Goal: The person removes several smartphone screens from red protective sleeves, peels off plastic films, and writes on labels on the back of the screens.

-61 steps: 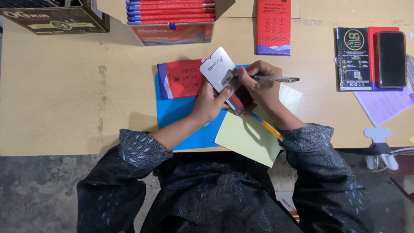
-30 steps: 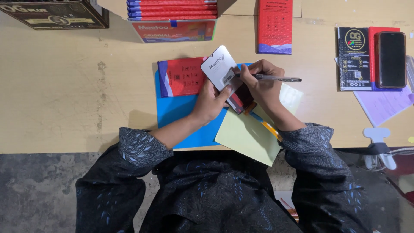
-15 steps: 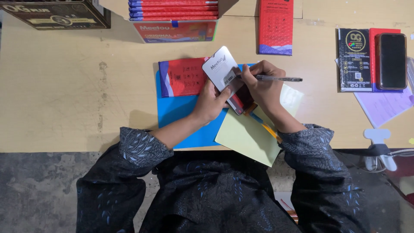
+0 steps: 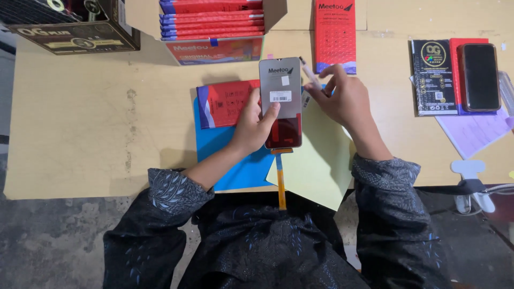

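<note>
Phone screen panel [image 4: 280, 101] stands upright, gripped by left hand [image 4: 251, 126]; right hand [image 4: 342, 99] pinches a pen [image 4: 309, 74] beside it.

Even, fairly bright light fell from above on the counter [image 4: 80, 134], with soft shadows beneath the hands. The floor [image 4: 53, 241] below lay dim. The phone [image 4: 480, 76] showed faint glare. Focus was sharp; the edges bowed slightly.

The phone screen panel [image 4: 280, 101] now stands upright in the left hand [image 4: 256, 124], no longer tilted, its orange flex cable [image 4: 280, 179] hanging free. The right hand [image 4: 342, 99] has lifted the pen [image 4: 309, 73] off it, pointing toward the table's far edge.
</note>
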